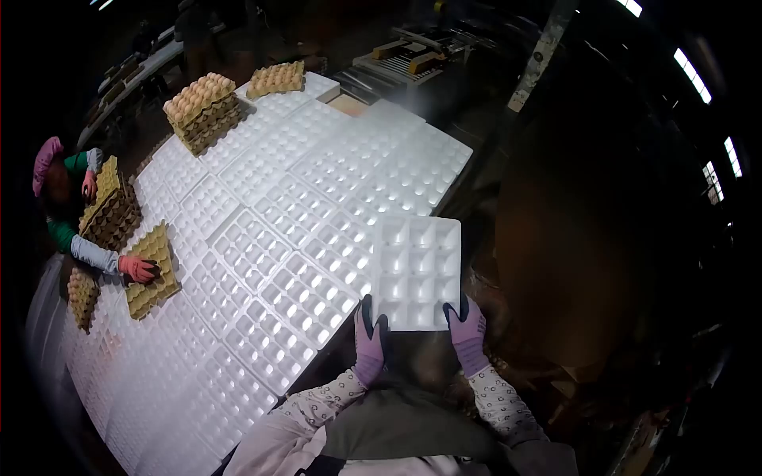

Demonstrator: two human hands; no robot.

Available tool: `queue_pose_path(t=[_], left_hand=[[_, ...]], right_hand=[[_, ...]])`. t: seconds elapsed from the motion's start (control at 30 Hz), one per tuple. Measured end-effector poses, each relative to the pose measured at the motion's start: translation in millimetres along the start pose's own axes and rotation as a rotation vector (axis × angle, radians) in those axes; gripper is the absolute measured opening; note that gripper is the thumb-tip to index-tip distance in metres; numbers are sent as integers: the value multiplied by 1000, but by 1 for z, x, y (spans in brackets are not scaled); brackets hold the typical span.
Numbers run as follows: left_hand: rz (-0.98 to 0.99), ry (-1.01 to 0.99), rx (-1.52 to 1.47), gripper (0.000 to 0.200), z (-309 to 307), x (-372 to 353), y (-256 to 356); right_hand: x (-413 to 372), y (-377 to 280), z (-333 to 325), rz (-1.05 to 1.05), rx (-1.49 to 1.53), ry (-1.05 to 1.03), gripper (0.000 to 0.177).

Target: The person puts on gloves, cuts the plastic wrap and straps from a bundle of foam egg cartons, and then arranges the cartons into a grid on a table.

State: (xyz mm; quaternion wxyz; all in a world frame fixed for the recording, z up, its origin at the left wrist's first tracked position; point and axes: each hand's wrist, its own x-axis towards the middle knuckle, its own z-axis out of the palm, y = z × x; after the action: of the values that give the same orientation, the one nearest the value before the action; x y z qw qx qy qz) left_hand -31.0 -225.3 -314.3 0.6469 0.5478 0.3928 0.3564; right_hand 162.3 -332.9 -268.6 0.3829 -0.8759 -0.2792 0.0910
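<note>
In front of me I hold a white foam tray (pixel 418 274) with several square hollows, tilted up towards me at the table's near edge. My left hand (pixel 370 346), in a purple glove with dark fingertips, is closed at its lower left corner. On the lower right corner my right hand (pixel 468 333), gloved the same way, grips the edge with its thumb at the front. Both hands' other fingers are partly hidden. To the left, rows of similar white trays (pixel 274 274) lie side by side across the table.
At the far left a co-worker's pink-gloved hand (pixel 140 269) rests on a yellowish egg carton (pixel 155 278). Stacked cartons with eggs (pixel 200 101) stand at the back left, another egg carton (pixel 276 78) beside them. Roller machinery (pixel 409 59) sits behind the table.
</note>
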Motion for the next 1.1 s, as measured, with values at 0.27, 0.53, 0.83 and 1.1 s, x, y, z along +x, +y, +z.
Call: queue_pose_path(t=[0.27,0.53,0.83,1.1], left_hand=[[231,-75,459,60,97,243,36],[42,264,1288,70,96,418,-25],[-154,238,1329,76,109,443,-13],[-253,178,1352,80,110,449,-12]], right_hand=[[285,-26,-35,-38,-219,8,45],[623,-113,91,-467,-293,-86,58],[870,-208,357,-604,-441,-308,54],[881,-176,435,-641,-458,-551,53]])
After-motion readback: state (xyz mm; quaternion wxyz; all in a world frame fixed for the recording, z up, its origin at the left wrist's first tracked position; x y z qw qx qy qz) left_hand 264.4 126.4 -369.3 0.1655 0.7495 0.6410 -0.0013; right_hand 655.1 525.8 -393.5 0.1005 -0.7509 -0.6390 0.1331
